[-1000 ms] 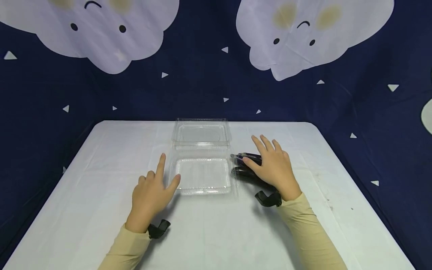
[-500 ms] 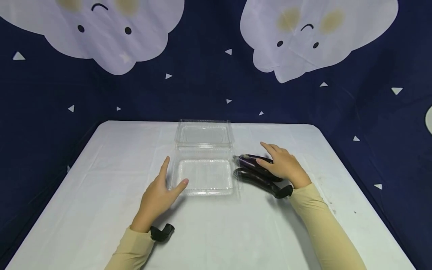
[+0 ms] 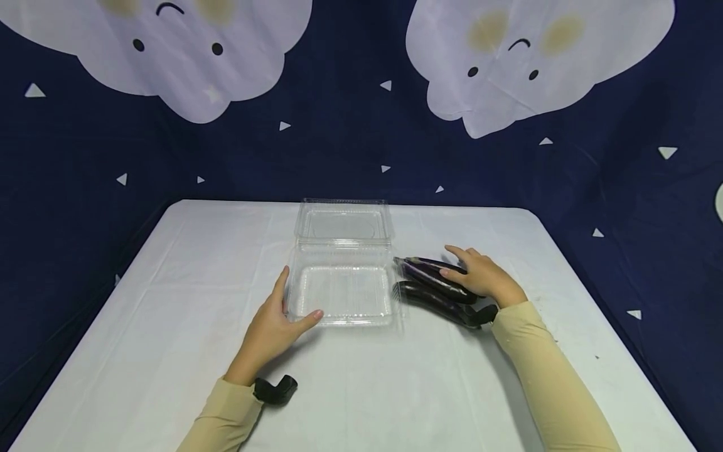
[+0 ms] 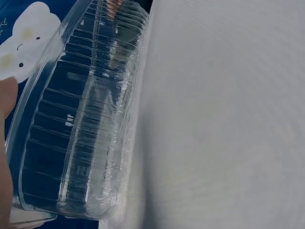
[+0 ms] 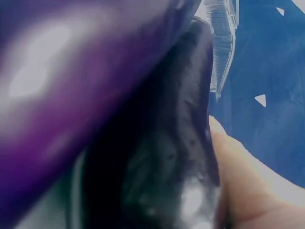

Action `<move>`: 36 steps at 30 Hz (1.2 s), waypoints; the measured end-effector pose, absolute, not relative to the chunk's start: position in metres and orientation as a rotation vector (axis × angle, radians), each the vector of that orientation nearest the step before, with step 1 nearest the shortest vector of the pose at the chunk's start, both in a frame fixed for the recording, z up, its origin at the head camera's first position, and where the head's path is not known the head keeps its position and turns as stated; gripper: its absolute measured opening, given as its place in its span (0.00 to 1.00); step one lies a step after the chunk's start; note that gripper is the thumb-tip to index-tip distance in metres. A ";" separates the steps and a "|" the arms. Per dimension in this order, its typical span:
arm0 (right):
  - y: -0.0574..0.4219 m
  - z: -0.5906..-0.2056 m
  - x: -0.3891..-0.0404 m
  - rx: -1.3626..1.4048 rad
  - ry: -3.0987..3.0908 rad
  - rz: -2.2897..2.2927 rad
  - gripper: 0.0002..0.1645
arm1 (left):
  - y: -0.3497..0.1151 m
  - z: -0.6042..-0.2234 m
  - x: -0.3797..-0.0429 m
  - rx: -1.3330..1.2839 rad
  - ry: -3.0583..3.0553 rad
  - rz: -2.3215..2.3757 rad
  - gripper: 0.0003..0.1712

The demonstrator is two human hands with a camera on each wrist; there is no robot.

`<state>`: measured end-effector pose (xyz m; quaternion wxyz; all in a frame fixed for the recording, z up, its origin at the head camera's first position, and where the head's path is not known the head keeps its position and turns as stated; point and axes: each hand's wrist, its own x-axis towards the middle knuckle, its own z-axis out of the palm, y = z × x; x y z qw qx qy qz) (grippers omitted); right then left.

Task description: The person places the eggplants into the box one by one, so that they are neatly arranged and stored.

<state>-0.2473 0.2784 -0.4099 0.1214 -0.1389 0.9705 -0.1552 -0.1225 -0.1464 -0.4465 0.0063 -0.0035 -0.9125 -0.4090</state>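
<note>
A clear hinged plastic food container [image 3: 343, 292] stands opened out, its lid [image 3: 342, 224] laid back behind the base. My left hand [image 3: 267, 336] is at the base's front left corner, thumb spread toward the front rim and index finger along the left side. In the left wrist view the container's ribbed wall [image 4: 81, 124] fills the left. Several dark purple eggplants lie just right of the container. My right hand [image 3: 480, 276] is over the rear ones, thumb on the middle eggplant [image 3: 437, 280] and index finger stretched beyond the far eggplant [image 3: 436, 263]. The near eggplant [image 3: 435, 302] lies in front.
A white cloth-covered table [image 3: 339, 389] extends around everything. A dark blue backdrop [image 3: 339, 150] with clouds and small triangles hangs behind it. A black wrist mount [image 3: 275, 390] sits on the left wrist. Another mount [image 3: 486, 314] overlaps the near eggplant's right end.
The right hand has slid right along the eggplants and lowered, uncovering more of them. The left hand has moved slightly right, its thumb now over the container's front edge.
</note>
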 end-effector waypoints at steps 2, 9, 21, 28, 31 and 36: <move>0.279 -0.411 -0.248 -0.417 2.821 -0.471 0.45 | -0.146 -0.446 -0.122 -0.014 -2.849 -1.275 0.69; 0.281 -0.413 -0.249 -0.419 2.781 -0.516 0.43 | -0.147 -0.448 -0.122 -0.039 -2.841 -1.262 0.71; 0.280 -0.414 -0.252 -0.461 2.768 -0.521 0.41 | -0.148 -0.449 -0.123 -0.063 -2.827 -1.285 0.72; 0.280 -0.412 -0.251 -0.442 2.753 -0.488 0.41 | -0.148 -0.449 -0.122 -0.051 -2.846 -1.295 0.72; 0.280 -0.412 -0.251 -0.455 2.753 -0.502 0.40 | -0.149 -0.448 -0.121 -0.054 -2.854 -1.296 0.72; 0.280 -0.413 -0.251 -0.521 2.774 -0.518 0.35 | -0.148 -0.448 -0.121 -0.055 -2.851 -1.306 0.72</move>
